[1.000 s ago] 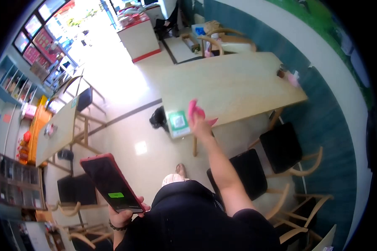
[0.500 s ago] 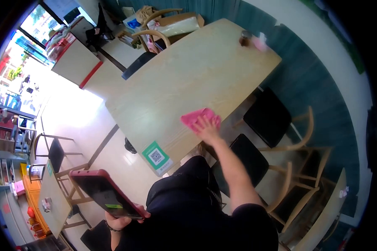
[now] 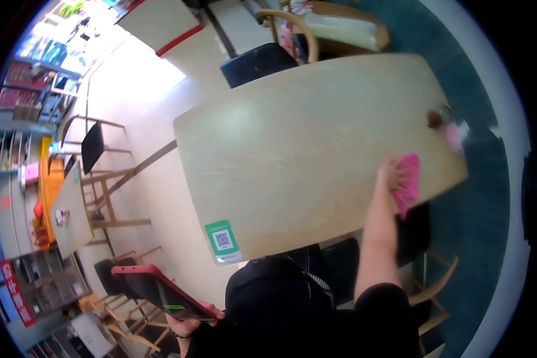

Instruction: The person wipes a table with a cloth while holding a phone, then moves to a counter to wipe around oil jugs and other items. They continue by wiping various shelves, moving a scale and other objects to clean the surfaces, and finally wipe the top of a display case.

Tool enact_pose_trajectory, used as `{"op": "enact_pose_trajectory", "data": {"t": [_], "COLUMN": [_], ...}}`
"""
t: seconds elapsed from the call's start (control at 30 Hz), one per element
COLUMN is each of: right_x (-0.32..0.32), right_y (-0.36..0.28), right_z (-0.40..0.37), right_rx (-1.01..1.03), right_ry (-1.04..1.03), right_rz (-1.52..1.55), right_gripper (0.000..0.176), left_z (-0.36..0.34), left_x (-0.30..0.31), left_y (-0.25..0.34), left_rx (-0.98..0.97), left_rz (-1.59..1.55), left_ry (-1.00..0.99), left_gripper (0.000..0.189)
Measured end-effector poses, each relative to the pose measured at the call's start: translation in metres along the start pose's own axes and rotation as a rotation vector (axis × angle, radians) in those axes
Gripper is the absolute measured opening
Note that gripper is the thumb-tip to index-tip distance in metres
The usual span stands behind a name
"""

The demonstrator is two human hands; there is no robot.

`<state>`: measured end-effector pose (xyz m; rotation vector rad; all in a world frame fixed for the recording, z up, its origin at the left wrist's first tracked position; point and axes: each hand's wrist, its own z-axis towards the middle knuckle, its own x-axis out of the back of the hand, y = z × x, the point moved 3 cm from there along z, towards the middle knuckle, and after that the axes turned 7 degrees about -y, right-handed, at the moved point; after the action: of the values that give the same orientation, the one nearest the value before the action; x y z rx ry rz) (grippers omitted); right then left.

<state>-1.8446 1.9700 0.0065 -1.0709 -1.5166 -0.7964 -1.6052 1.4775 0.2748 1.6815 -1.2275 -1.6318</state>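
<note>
My right hand (image 3: pixel 392 175) presses a pink cloth (image 3: pixel 409 185) against the top of a pale wooden table (image 3: pixel 292 149), near its right end. The fingers lie over the cloth's left part, and a loose corner points toward the near edge. Low on the left, my left hand (image 3: pixel 187 326) grips the lower end of a tablet (image 3: pixel 155 292) in a red case. The tablet is tilted, with a small green patch on its dark screen. A green and white QR code card (image 3: pixel 223 240) lies at the table's near left corner.
A brown jar (image 3: pixel 434 119) and a pink-and-white item (image 3: pixel 455 137) stand at the table's right end. Black-seated chairs (image 3: pixel 259 64) border the far and near sides. A smaller table (image 3: pixel 71 224) stands at left. A teal wall (image 3: pixel 480 197) rises at right.
My right hand has slid the pink cloth along the table toward its right end. The view has turned and shifted. My left hand still holds the tablet.
</note>
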Motion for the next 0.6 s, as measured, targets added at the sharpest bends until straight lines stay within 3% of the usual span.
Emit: {"op": "enact_pose_trajectory", "data": {"t": [0.07,0.13,0.2,0.23,0.27,0.3,0.33,0.4,0.43,0.53,0.57,0.6], "right_x": [-0.047,-0.077,-0.085,-0.099,-0.086,-0.118,-0.116,-0.119,-0.127,-0.1,-0.099,-0.117], "right_y": [-0.054,-0.095,-0.106,-0.092,-0.085,-0.073,-0.08,-0.085,-0.104,-0.181,-0.211,-0.235], "right_z": [-0.052,-0.161,-0.298,-0.358,-0.404,-0.445,-0.464,-0.496,-0.499,-0.451,-0.429,-0.4], "right_rx": [0.438,0.961,1.376,1.576,1.731,1.957,1.963,2.089,2.083,2.172,2.023,1.898], "right_ry": [0.164,-0.109,-0.466,-0.469,-0.56,-0.65,-0.653,-0.849,-0.869,-0.624,-0.667,-0.399], "right_rz": [-0.04,0.387,-0.054,0.058,-0.121,-0.104,-0.09,-0.422,-0.4,-0.535,-0.503,-0.187], "right_gripper": [0.06,0.046,0.054,0.059,0.064,0.066,0.066,0.066,0.06,0.039,0.039,0.037], "left_z": [0.0,-0.003,-0.002,-0.003,-0.004,-0.006,-0.009,-0.016,-0.02,-0.026,-0.027,-0.029], "left_x": [-0.01,-0.018,-0.026,-0.028,-0.028,-0.03,-0.03,-0.031,-0.033,-0.036,-0.035,-0.034], "left_y": [-0.008,-0.014,-0.014,-0.012,-0.012,-0.012,-0.012,-0.013,-0.015,-0.015,-0.013,-0.011], "left_rx": [-0.012,-0.027,-0.036,-0.031,-0.039,-0.051,-0.063,-0.072,-0.082,-0.122,-0.128,-0.124], "left_rz": [-0.003,-0.025,-0.021,-0.011,0.0,0.001,0.003,0.006,-0.003,-0.007,-0.003,0.005], "left_ry": [0.081,0.131,0.163,0.171,0.174,0.166,0.162,0.203,0.234,0.275,0.284,0.284], "left_gripper": [0.038,0.039,0.038,0.038,0.038,0.038,0.038,0.038,0.038,0.037,0.036,0.036]}}
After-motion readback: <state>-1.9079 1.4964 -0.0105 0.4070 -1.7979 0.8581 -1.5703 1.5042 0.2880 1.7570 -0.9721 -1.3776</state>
